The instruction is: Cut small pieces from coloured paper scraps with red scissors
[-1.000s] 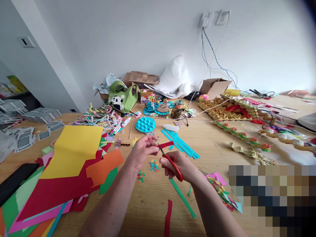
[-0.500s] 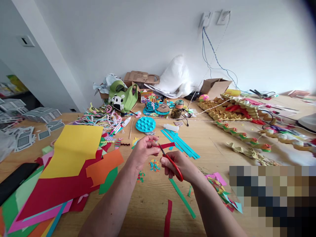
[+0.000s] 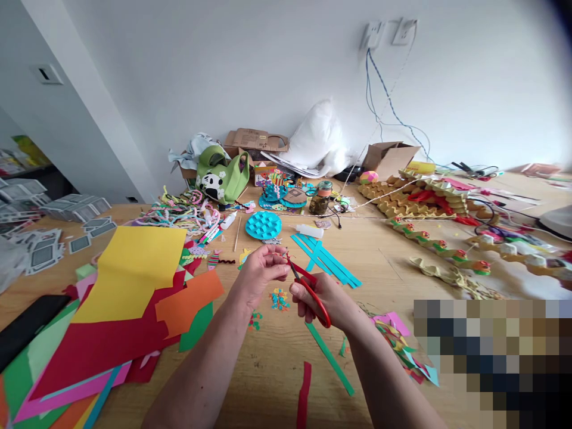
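Observation:
In my right hand (image 3: 319, 301) is a pair of red-handled scissors (image 3: 316, 302), its blades pointing up and left towards my left fingertips. My left hand (image 3: 263, 271) pinches a narrow red paper strip (image 3: 304, 273), which runs behind the blades towards the right. Below the hands lies a small heap of blue, yellow and orange paper bits (image 3: 280, 300), with green and red bits (image 3: 255, 320) nearer my left wrist. A green paper strip (image 3: 329, 358) and another red strip (image 3: 304, 394) rest on the table between my forearms.
Coloured paper sheets (image 3: 138, 274) cover the left side. Ahead are a round blue scaly piece (image 3: 263, 225), a white glue bottle (image 3: 310, 230) and blue strips (image 3: 337, 262). Paper scraps (image 3: 397, 339) lie right of my right forearm. Egg-carton pieces (image 3: 442, 243) spread across the right.
The red strip in my left hand now slants down to the right, where before it stuck out nearly level. The scissors have shifted only slightly.

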A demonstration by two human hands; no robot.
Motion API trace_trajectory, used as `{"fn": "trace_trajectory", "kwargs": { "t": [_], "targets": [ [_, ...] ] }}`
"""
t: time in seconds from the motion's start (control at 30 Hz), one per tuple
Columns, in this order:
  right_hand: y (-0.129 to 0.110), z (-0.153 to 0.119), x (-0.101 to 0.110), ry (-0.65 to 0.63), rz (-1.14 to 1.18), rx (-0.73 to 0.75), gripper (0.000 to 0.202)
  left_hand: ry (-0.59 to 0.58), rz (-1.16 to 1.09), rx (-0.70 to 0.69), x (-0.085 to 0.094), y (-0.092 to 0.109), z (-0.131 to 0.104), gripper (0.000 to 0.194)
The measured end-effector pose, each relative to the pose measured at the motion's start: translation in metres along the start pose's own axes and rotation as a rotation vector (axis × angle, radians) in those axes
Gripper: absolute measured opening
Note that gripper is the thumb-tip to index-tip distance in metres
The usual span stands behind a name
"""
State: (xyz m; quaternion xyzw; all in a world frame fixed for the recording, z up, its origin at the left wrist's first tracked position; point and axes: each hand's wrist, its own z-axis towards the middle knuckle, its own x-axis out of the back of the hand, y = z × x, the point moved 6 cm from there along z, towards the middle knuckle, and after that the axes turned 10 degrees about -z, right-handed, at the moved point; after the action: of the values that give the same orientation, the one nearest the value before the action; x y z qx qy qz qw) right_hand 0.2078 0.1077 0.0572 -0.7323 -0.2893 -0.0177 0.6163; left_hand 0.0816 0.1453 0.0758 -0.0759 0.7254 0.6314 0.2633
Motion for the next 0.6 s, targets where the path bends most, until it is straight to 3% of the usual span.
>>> {"fn": "trace_trajectory", "kwargs": {
  "t": [0.6],
  "targets": [
    [-0.0028, -0.0007, 0.0008, 0.005, 0.019, 0.007, 0.054, 0.032, -0.018, 0.007, -0.0019, 0.0000, -0.0012, 0.041]
  ]
}}
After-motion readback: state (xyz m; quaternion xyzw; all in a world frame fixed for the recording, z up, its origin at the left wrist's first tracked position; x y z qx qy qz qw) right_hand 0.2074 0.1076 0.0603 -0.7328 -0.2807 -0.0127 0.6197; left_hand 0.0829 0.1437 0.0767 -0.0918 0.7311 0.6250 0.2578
